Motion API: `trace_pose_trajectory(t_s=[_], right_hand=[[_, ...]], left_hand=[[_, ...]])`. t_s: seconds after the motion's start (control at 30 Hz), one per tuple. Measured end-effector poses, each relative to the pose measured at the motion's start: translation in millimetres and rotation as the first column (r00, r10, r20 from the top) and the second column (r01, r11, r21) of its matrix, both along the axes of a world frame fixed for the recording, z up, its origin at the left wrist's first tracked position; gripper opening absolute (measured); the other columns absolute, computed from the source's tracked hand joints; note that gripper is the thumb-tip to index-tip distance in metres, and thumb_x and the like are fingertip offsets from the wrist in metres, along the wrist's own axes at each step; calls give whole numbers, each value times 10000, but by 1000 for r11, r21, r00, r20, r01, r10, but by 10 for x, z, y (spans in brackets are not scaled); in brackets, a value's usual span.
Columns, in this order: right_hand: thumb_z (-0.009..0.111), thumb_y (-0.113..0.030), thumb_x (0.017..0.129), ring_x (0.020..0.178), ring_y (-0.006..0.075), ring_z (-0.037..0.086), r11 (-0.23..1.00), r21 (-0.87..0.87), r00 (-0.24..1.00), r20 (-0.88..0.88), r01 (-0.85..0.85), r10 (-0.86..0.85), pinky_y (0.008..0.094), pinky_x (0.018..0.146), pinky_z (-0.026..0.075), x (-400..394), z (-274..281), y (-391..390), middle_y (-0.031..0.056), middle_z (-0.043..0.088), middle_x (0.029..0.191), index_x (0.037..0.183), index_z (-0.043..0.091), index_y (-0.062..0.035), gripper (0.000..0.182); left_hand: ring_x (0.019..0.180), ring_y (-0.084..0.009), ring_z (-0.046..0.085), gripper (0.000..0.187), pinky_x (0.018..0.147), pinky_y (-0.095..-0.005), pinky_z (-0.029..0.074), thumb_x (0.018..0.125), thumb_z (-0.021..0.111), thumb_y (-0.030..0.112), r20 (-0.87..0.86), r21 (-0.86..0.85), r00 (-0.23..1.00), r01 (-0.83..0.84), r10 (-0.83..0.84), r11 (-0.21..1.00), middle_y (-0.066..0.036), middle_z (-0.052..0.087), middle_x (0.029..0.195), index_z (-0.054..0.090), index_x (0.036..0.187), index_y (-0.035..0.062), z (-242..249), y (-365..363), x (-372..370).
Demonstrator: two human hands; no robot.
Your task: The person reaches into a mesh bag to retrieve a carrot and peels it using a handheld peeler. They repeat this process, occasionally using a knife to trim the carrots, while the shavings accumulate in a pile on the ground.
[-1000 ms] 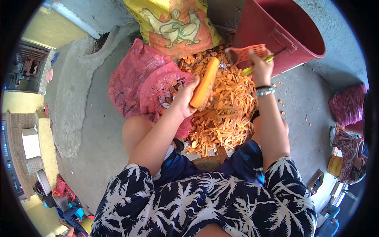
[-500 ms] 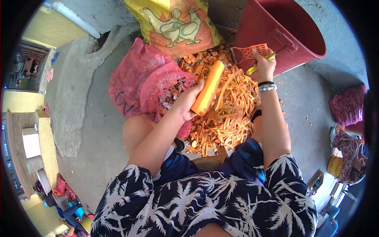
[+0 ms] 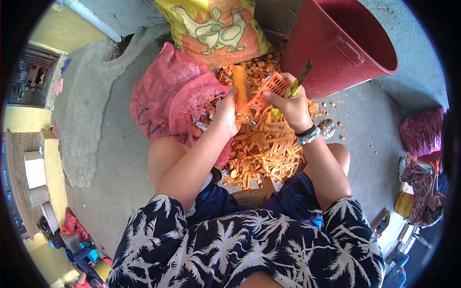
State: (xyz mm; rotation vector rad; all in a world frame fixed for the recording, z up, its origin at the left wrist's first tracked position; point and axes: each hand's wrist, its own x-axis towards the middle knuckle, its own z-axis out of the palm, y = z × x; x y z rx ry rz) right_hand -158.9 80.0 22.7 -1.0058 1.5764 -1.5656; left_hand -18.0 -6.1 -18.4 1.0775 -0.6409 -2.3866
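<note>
My left hand (image 3: 225,114) is closed around a peeled orange carrot (image 3: 239,82), which stands nearly upright in its grip. In my right hand (image 3: 293,111) is an orange peeler (image 3: 274,86) with a perforated handle, its head against or very near the carrot's lower part. The same hand also keeps a knife (image 3: 303,73) with a yellow-green handle, its dark blade pointing up and away. Below both hands spreads a heap of carrot peelings (image 3: 269,161) with cut carrot ends among them.
A pink mesh sack (image 3: 168,86) with scraps at its mouth lies left of the heap. Behind stands a yellow and orange sack (image 3: 204,36) printed with chickens. A tall red bin (image 3: 314,53) is at the back right. Another person (image 3: 420,192) is at the far right.
My right hand has come left and down, bringing the peeler to the carrot. The carrot has turned more upright, and the knife blade now points up more steeply.
</note>
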Motion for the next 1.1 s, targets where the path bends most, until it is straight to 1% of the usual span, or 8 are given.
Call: trace_pose_trajectory(t_s=[0.13,0.2,0.3,0.43,0.6,0.7,0.83,1.1], right_hand=[[715,-48,688,751,108,576,999,2,991,-125,39,-38,244,670,473,-21,-38,-19,50,621,824,1033,536,16,394],[718,-49,683,751,112,578,999,20,985,-166,48,-44,245,670,472,-31,-82,-50,50,621,824,1031,540,17,396],[704,-20,688,745,111,582,983,-134,976,-161,128,-149,250,663,477,-161,-272,-194,43,623,826,991,558,-1,337],[665,26,724,717,100,589,785,-239,791,-95,571,-604,229,618,484,-765,-358,-343,55,625,831,973,536,-19,284],[685,-55,735,547,63,514,943,-54,942,87,328,-323,195,469,421,-353,-128,-194,25,594,752,964,521,-6,286],[691,-47,725,618,67,544,971,40,967,87,238,-240,210,535,446,-24,-98,-68,31,602,772,957,528,4,288],[689,-38,722,678,77,555,959,-61,958,100,276,-270,218,601,455,186,-117,-14,36,606,780,946,527,12,281],[668,-18,724,689,106,560,928,-98,920,-130,360,-370,228,621,460,155,-154,-44,51,603,787,902,524,-3,229]], left_hand=[[925,-191,575,566,770,-379,487,907,277,527,-127,-32,989,-77,72,997,-98,554,1026,433,1165,48,-28,48,-15],[965,-191,556,762,786,-365,475,837,225,670,-128,27,991,-22,25,999,-101,548,1027,391,1217,32,50,72,4],[977,-194,539,792,854,-356,430,815,230,698,-79,-32,992,100,-102,994,-100,559,1073,455,1194,40,-47,97,56],[684,-210,584,597,633,-317,490,846,375,598,-15,-75,924,379,-381,922,-108,576,834,498,1060,54,80,233,133],[778,-209,587,461,668,-334,496,911,365,455,17,-35,992,122,-121,992,-101,545,927,419,1130,52,18,-49,163],[865,-197,568,450,720,-343,482,919,343,451,-38,4,997,-61,61,998,-81,526,973,419,1135,64,-19,-107,87],[909,-181,531,399,813,-381,437,935,300,445,-61,-25,979,-196,194,980,-48,514,1001,428,1113,112,-121,-62,9],[833,-185,539,427,741,-337,461,919,323,477,-18,-98,944,-331,331,939,-51,515,888,428,1081,96,-59,53,-93]])
